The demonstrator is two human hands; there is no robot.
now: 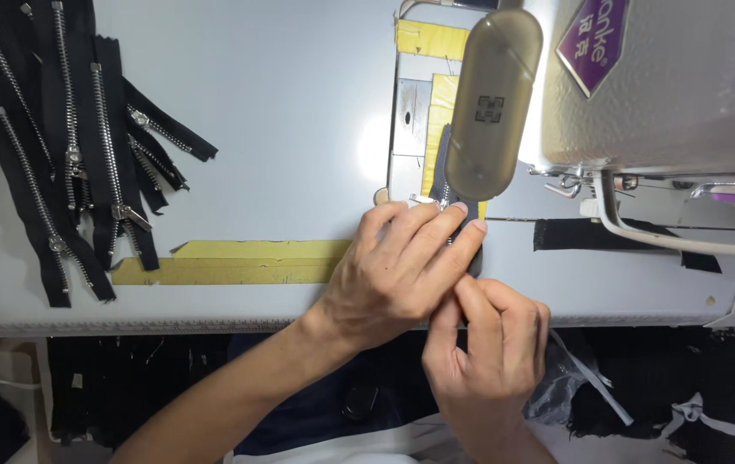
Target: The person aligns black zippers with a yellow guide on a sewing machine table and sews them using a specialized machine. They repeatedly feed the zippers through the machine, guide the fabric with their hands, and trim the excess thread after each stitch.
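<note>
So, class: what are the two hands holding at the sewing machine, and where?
A black zipper piece: the left hand presses flat on its near end; the right hand pinches its near edge.

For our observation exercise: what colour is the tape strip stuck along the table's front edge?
Yellow: the tape strip shows best in the head view, left of the left hand.

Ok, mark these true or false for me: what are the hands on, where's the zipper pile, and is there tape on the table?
1. Both hands press a dark zipper piece at the sewing machine's foot. True: left hand, right hand, zipper piece, sewing machine.
2. The pile of black zippers lies at the table's right end. False: it lies at the left.
3. Yellow tape is stuck on the table. True.
4. The right hand holds scissors. False: none show.
</note>
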